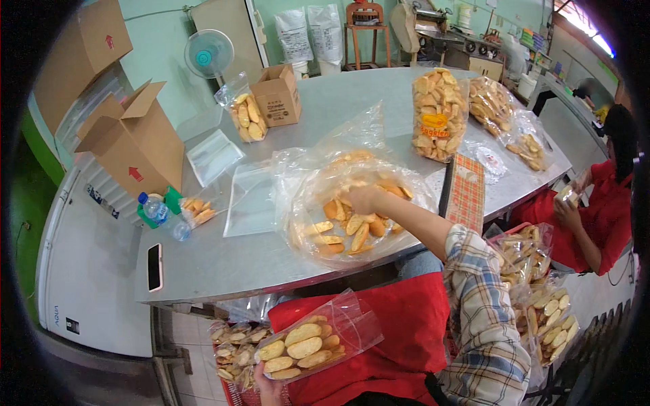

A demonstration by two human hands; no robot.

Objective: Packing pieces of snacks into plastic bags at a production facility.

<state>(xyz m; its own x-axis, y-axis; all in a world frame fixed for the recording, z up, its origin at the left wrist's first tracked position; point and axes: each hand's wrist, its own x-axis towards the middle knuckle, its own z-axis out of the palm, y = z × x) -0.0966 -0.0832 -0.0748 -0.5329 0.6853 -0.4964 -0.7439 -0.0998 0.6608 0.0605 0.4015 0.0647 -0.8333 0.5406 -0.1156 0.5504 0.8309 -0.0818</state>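
My left hand (pixel 269 384) grips the bottom end of a clear plastic bag (pixel 363 325) above my red apron (pixel 411 319). Oval slices of toasted bread (pixel 304 347) fill the lower part of that bag, and its upper end is loose and unsealed. On the metal table, my right hand (pixel 361 200) reaches into a large, wide-mouthed clear plastic bag (pixel 299 203). Its blurred fingers are among the toasted bread pieces (pixel 359 236) inside, so whether they hold one cannot be made out.
Flat empty bags (pixel 249 203), a water bottle (pixel 165 215) and a phone (pixel 155 267) lie to the left. A tall filled bag (pixel 439 116) and a plaid box (pixel 463 190) stand right. Packed bags (pixel 548 309) are beside me. A person in red (pixel 604 213) sits at right.
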